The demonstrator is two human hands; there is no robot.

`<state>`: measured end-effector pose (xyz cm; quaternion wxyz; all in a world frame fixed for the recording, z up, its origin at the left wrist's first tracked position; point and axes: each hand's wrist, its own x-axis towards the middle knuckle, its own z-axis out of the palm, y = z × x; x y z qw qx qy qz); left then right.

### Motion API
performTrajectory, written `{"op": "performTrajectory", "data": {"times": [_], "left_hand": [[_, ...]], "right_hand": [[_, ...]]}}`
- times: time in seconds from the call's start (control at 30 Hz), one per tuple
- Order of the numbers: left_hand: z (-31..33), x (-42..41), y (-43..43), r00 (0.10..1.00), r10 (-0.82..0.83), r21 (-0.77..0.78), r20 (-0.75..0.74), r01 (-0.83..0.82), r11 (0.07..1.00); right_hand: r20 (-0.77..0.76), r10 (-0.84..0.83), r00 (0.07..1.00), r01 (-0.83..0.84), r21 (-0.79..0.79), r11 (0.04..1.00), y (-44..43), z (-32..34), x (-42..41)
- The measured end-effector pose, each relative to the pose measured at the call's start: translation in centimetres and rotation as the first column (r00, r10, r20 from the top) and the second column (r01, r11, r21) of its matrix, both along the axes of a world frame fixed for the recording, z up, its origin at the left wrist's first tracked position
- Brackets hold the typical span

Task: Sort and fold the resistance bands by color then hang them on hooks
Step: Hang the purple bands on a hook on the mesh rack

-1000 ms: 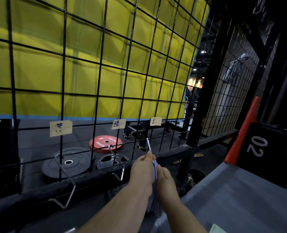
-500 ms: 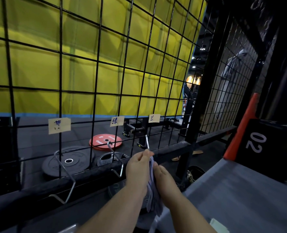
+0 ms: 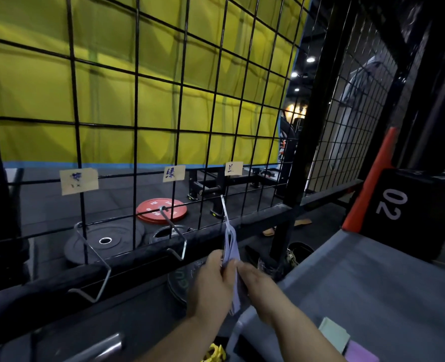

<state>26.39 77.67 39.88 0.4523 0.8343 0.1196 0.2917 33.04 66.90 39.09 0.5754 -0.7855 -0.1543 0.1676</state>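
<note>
The pale lilac folded resistance band (image 3: 232, 248) hangs just below centre of the frame. Its top loop is caught on the rightmost bent steel wire hook (image 3: 224, 209), and its tail runs down between the two hands. The left hand (image 3: 211, 286) pinches the band from the left with thumb and curled fingers. The right hand (image 3: 258, 280) closes on it from the right, though its fingertips are partly hidden behind the strip. Above this hook a small paper label (image 3: 233, 168) is taped to the black wire grid panel (image 3: 137, 100).

Further left, two more steel hooks, the middle hook (image 3: 174, 235) and the left hook (image 3: 94, 259), are bare, each under its own label. At the lower right edge, on the grey padded surface (image 3: 372, 283), lie a folded pale green band (image 3: 333, 334) and a purple band (image 3: 359, 354), not yet hung.

The loop seems to sit low on the hook's slanting shank, and whether it has reached the upturned end cannot be told. If both hands tug downward or let go unevenly, the folds could spring apart or the loop could slide off the tip and drop behind the black rail (image 3: 137, 267). A pull could also twist the hook on the grid.
</note>
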Motion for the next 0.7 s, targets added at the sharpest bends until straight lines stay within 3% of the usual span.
{"op": "performTrajectory", "data": {"times": [0.17,0.33,0.7], "left_hand": [[-0.9,-0.2,0.6,0.996,0.061,0.187,-0.071,-0.047,0.981],[-1.9,-0.8,0.5,0.991,0.075,0.421,-0.113,-0.020,0.907],[-3.2,-0.8,-0.6,0.980,0.084,0.482,-0.182,0.014,0.876]], "right_hand": [[-0.066,0.076,0.995,-0.071,0.070,0.995,-0.8,-1.2,0.1],[-0.024,0.083,0.996,-0.083,-0.004,0.997,-0.6,-2.0,-0.2],[0.059,0.094,0.994,-0.090,-0.058,0.994,-1.1,-2.9,-1.0]]}}
